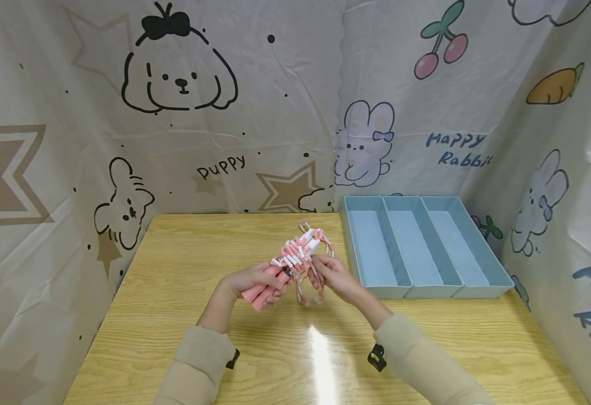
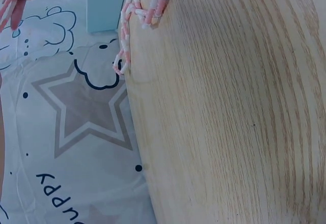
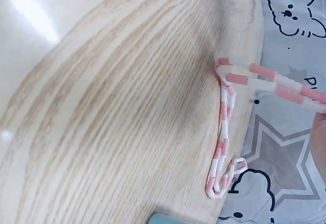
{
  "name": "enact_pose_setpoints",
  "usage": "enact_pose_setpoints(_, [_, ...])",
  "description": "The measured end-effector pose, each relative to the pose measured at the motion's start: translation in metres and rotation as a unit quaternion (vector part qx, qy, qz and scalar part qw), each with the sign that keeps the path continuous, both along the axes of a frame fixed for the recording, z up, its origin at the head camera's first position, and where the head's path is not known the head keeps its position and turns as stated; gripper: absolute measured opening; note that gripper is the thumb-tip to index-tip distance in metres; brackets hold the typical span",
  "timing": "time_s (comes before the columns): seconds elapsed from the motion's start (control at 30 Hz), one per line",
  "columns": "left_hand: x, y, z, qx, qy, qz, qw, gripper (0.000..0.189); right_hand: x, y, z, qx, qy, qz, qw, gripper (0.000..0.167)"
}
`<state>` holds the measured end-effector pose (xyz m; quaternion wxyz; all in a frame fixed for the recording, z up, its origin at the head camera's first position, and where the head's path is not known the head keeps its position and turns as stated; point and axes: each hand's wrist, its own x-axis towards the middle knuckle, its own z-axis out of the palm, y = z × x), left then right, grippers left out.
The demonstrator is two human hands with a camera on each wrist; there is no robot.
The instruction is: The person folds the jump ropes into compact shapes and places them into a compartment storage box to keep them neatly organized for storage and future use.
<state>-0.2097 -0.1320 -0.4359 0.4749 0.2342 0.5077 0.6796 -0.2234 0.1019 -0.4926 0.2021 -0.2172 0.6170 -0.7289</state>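
Note:
A pink-and-white beaded jump rope [image 1: 295, 256] is gathered in a folded bundle above the table's middle in the head view. My left hand [image 1: 256, 279] grips its two pink handles [image 1: 261, 295], which point down toward me. On the other side, my right hand [image 1: 339, 279] has its thumb and fingers pinched on strands of the rope, and loops hang below them. A beaded loop [image 2: 125, 35] stretches past the table edge in the left wrist view. In the right wrist view, doubled strands [image 3: 277, 84] lead off to the right edge.
A light blue tray [image 1: 409, 292] with three compartments stands at the table's back right. The wooden table [image 1: 174, 242] meets a printed cloth backdrop [image 1: 285, 129] at the rear and sides. Light glares on the tabletop in front of the hands.

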Motion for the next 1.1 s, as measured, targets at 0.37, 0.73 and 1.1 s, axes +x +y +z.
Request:
enact_pose_setpoints(0.37, [-0.001,0.002,-0.002,0.01,-0.004,0.058,0.9983,0.013,0.006,-0.003,0.001,0.076,0.022,-0.032,0.9964,0.039])
enact_pose_setpoints(0.73, [-0.004,0.002,-0.01,0.011,-0.009,0.097,0.9952,0.012,0.007,-0.004,0.003,0.098,0.012,-0.022,0.9948,0.037])
enact_pose_setpoints(1.1, [-0.006,0.0,-0.007,-0.004,-0.018,0.145,0.9892,0.012,0.01,-0.002,0.004,0.129,0.014,-0.016,0.9914,0.033])
